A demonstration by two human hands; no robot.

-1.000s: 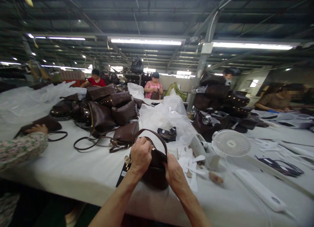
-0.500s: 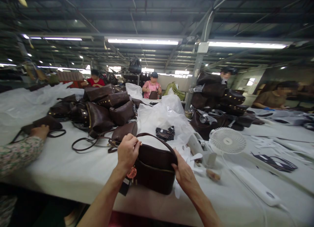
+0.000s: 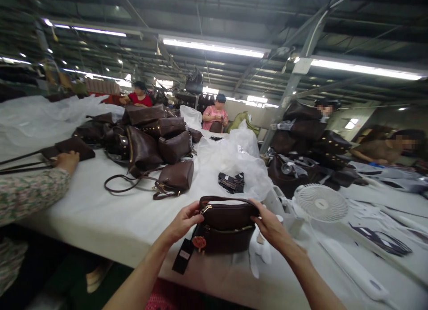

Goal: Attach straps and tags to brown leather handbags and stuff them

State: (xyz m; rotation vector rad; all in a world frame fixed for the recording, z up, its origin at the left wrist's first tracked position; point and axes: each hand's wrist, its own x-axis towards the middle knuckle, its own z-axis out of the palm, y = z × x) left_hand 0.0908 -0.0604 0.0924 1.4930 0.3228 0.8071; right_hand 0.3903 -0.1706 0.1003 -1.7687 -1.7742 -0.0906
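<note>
A dark brown handbag [image 3: 227, 223] sits on the white table [image 3: 110, 216] right in front of me. My left hand [image 3: 183, 221] pinches its left top corner by the gold zipper. My right hand [image 3: 271, 227] grips the bag's right end. Its strap lies folded down along the top. A black hang tag [image 3: 182, 256] and a round reddish charm [image 3: 199, 243] dangle from the left side.
A heap of brown handbags [image 3: 147, 140] lies further back on the table, with clear plastic bags [image 3: 230, 160] beside it. A small white fan [image 3: 320, 204] stands to the right. A co-worker's floral sleeve and hand [image 3: 65, 160] rest on a flat bag at left. Other people work behind.
The bag has turned broadside to me and its strap, arched upward before, now lies flat on top. My left hand slid from the strap to the zipper corner.
</note>
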